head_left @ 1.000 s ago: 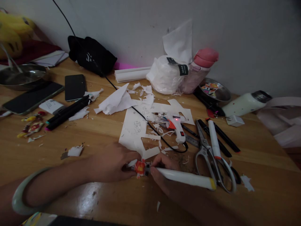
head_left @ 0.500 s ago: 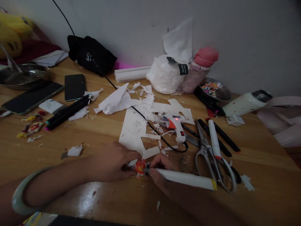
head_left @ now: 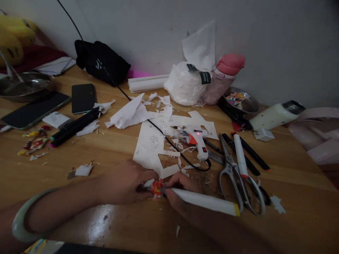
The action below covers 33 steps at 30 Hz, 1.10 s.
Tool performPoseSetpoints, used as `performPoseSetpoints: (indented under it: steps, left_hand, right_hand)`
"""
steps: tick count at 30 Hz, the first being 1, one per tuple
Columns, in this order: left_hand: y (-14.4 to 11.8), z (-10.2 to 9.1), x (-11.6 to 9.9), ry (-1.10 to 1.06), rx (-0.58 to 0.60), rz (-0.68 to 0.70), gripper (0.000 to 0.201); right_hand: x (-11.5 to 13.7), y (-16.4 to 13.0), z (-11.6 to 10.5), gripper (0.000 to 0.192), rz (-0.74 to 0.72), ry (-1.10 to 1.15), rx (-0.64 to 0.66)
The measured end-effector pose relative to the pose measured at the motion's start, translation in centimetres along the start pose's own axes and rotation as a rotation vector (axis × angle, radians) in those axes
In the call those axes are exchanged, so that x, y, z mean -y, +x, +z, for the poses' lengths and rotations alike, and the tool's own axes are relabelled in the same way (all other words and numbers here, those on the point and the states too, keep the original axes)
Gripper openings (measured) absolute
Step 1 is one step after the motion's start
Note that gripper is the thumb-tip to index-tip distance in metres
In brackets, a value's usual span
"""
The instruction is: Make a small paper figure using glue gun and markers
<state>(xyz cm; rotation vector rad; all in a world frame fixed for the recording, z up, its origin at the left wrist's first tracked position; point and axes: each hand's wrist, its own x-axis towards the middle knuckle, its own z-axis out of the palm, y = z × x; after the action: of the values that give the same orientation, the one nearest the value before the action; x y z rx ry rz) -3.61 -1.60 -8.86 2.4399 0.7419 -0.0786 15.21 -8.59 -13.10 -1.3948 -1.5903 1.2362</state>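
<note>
My left hand (head_left: 132, 181) is closed on the left side of a small red-and-orange paper figure (head_left: 157, 188), pinching it against the table. Between thumb and fingers, my right hand (head_left: 180, 190) grips a white marker (head_left: 203, 200) with a yellow end. The marker's tip meets the right part of the figure, and its yellow end points away to the right. Just beyond both hands lies a cut sheet of white paper (head_left: 148, 144) with handwriting. A white glue gun (head_left: 200, 143) with a lit red light rests by it.
Metal scissors (head_left: 230, 169) and several markers (head_left: 241, 155) lie at right. Paper scraps (head_left: 129, 113) are scattered about, with a black cable (head_left: 177, 150) running across. Two phones (head_left: 83, 98), a metal bowl (head_left: 26, 86) and black markers (head_left: 75, 127) lie left; bottles (head_left: 277, 114) stand or lie behind.
The yellow end of the white marker has shifted slightly left and down, with its tip still at the figure. My left hand keeps its hold. The whole view has drifted very slightly.
</note>
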Motion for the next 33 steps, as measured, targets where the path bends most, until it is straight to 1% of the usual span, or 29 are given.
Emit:
performPoseSetpoints:
  steps: [4,10,15,18,22,23,26,28,31,33]
  left_hand:
    - [0.1,0.1,0.1,-0.007,-0.001,-0.019,0.014]
    - [0.1,-0.2,-0.2,0.004,0.007,-0.022,0.013]
    - [0.1,-0.1,-0.1,0.008,0.013,-0.024,0.013]
    - [0.1,0.0,-0.1,0.011,0.003,-0.021,0.012]
    - [0.0,0.0,-0.2,-0.009,-0.012,-0.008,0.012]
    - [0.0,0.0,-0.2,-0.010,-0.014,-0.006,0.012]
    - [0.1,0.0,-0.1,0.003,-0.023,-0.002,0.012]
    - [0.2,0.0,0.0,0.018,-0.028,0.002,0.012]
    - [0.2,0.1,0.1,0.027,-0.016,0.020,0.013]
    - [0.2,0.2,0.2,0.024,-0.016,0.028,0.013]
  right_hand:
    - [-0.6,0.0,0.3,0.004,-0.088,-0.046,-0.042]
    - [0.2,0.2,0.1,0.007,-0.063,-0.120,0.013]
    - [0.6,0.2,0.0,0.006,-0.086,-0.147,0.009]
    - [0.5,0.2,-0.1,0.006,-0.109,-0.160,-0.015]
    - [0.3,0.4,-0.1,0.010,-0.207,-0.129,-0.007]
    - [0.1,0.4,0.1,0.009,-0.231,-0.119,-0.024]
    - [-0.5,0.5,0.7,0.004,-0.257,-0.122,-0.161]
    - [-0.6,0.5,1.0,0.004,-0.252,-0.146,-0.188]
    - [0.0,0.4,0.8,0.005,-0.168,-0.169,-0.126]
    - [0.6,0.3,0.4,0.004,-0.121,-0.162,-0.111]
